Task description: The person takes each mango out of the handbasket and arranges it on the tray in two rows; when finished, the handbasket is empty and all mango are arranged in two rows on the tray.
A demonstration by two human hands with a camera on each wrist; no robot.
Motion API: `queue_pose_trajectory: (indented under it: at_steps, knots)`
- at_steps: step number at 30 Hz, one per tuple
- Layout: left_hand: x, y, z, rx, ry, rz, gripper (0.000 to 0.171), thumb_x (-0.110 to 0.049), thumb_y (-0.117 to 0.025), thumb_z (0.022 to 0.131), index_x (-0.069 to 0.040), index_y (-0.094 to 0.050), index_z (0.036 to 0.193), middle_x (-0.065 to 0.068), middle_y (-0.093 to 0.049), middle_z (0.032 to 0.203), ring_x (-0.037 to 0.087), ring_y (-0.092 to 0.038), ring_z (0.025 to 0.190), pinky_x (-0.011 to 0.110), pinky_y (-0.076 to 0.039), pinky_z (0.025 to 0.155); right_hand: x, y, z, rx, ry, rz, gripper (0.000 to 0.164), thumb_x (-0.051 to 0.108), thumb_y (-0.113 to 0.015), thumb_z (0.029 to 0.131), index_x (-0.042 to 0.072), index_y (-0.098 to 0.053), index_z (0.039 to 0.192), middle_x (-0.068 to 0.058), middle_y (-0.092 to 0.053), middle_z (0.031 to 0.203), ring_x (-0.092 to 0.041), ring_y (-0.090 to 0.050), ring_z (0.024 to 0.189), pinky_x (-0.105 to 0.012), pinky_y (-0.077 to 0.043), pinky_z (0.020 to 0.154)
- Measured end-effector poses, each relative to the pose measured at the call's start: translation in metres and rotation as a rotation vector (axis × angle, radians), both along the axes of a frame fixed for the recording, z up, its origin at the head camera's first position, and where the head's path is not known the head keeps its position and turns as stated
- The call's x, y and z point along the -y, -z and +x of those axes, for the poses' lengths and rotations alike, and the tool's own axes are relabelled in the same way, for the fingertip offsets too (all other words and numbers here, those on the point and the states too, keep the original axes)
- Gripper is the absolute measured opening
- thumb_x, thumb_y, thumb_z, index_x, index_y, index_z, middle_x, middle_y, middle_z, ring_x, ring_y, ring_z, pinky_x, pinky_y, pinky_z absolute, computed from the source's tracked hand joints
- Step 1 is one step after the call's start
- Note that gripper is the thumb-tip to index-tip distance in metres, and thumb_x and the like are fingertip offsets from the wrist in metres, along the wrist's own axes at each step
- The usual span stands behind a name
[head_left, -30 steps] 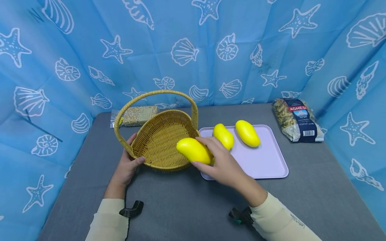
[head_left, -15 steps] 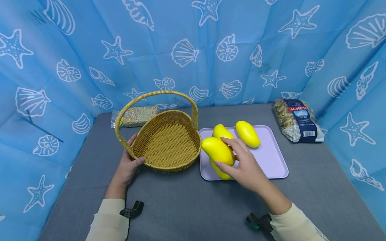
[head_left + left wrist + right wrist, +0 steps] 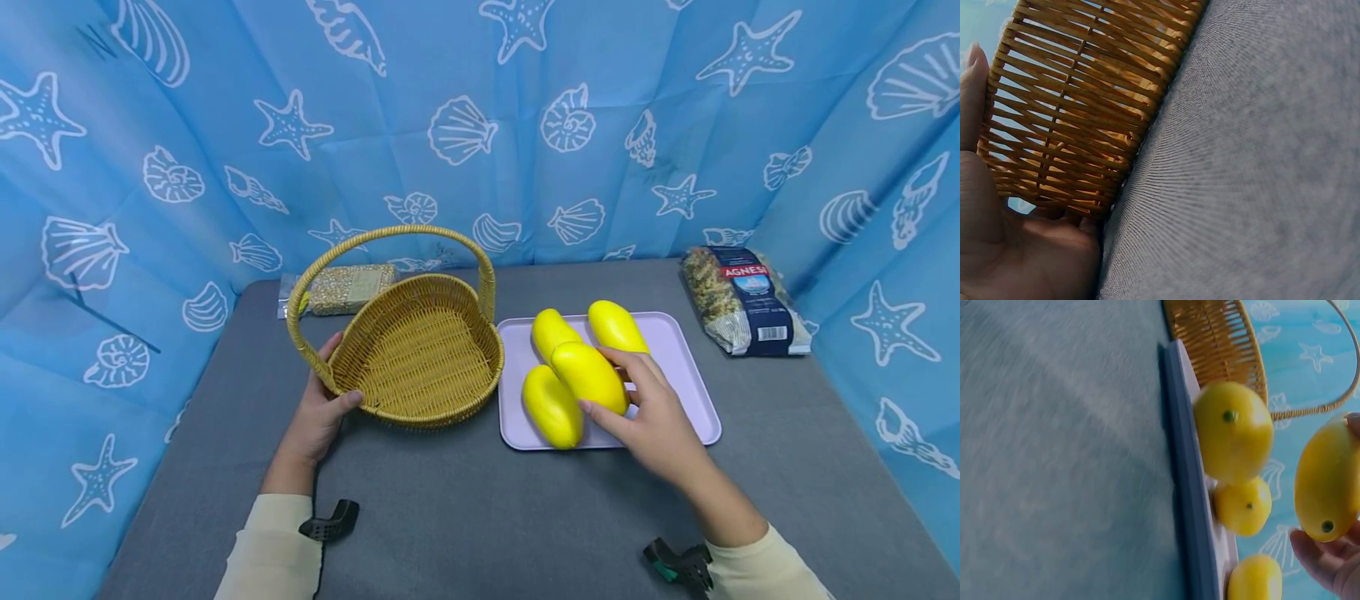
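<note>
My left hand [image 3: 318, 417] grips a wicker basket [image 3: 423, 362] at its left side, thumb over the rim by the handle's foot. The left wrist view shows the woven wall [image 3: 1066, 106] close beside that hand. Nothing lies inside the basket. A yellow mango [image 3: 588, 377] is held by my right hand [image 3: 663, 421], raised above a lilac tray [image 3: 693, 400]. On the tray lie a front mango [image 3: 552, 407], a back-left mango [image 3: 551, 329] and a back-right mango [image 3: 617, 325]. In the right wrist view, the held mango [image 3: 1329, 481] hangs apart from the others.
Behind the basket lies a bag of grains [image 3: 352, 289]. A pasta bag [image 3: 746, 302] sits at the back right of the grey table [image 3: 465, 517]. A blue shell-patterned curtain [image 3: 517, 192] closes off the back and sides.
My right hand has carried the mango rightward, away from the basket's rim to over the tray. The front mango on the tray is uncovered now. My left hand and the basket have stayed put.
</note>
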State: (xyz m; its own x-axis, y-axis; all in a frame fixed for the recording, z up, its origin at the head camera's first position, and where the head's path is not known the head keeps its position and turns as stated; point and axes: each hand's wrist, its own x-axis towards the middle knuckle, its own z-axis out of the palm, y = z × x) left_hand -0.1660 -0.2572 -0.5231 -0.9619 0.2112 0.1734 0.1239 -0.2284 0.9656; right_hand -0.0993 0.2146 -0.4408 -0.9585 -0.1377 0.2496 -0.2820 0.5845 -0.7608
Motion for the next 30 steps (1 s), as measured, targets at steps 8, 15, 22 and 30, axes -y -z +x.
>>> queue_pose_trajectory:
  at_steps: [8, 15, 22, 30]
  knots:
    - [-0.001, 0.0, 0.0, 0.005, -0.008, -0.001, 0.094, 0.006, -0.072, 0.103, -0.019, -0.017, 0.176, 0.026, -0.023, 0.172, 0.037, -0.045, 0.145, 0.031, -0.051, 0.104, -0.019, 0.01, 0.002, 0.06, 0.08, 0.034, 0.071, 0.02, -0.087, 0.097, 0.0, -0.052, 0.155, -0.019, -0.055, 0.139, -0.036, -0.054, 0.12, -0.055, -0.049, 0.09]
    - [-0.001, -0.001, 0.0, 0.009, -0.011, -0.008, 0.093, 0.009, -0.069, 0.104, -0.02, -0.018, 0.176, 0.024, -0.024, 0.173, 0.036, -0.044, 0.145, 0.031, -0.05, 0.105, -0.036, 0.019, 0.001, 0.179, 0.13, 0.097, 0.074, 0.03, -0.086, 0.098, -0.004, -0.051, 0.155, -0.024, -0.057, 0.138, -0.04, -0.056, 0.12, -0.06, -0.05, 0.096]
    - [0.0, 0.001, 0.0, 0.0, 0.0, -0.001, 0.093, 0.003, -0.072, 0.104, -0.02, -0.017, 0.176, 0.025, -0.023, 0.173, 0.036, -0.045, 0.145, 0.032, -0.05, 0.105, -0.046, 0.024, 0.001, 0.278, 0.135, 0.176, 0.08, 0.039, -0.083, 0.1, -0.009, -0.049, 0.154, -0.032, -0.055, 0.142, -0.046, -0.054, 0.119, -0.065, -0.048, 0.098]
    - [0.001, 0.002, 0.0, 0.001, -0.002, -0.005, 0.092, 0.003, -0.071, 0.105, -0.022, -0.018, 0.176, 0.023, -0.023, 0.173, 0.035, -0.045, 0.145, 0.032, -0.049, 0.106, -0.046, 0.022, 0.003, 0.307, 0.15, 0.254, 0.083, 0.047, -0.081, 0.1, -0.006, -0.05, 0.156, -0.032, -0.052, 0.147, -0.049, -0.053, 0.125, -0.07, -0.046, 0.1]
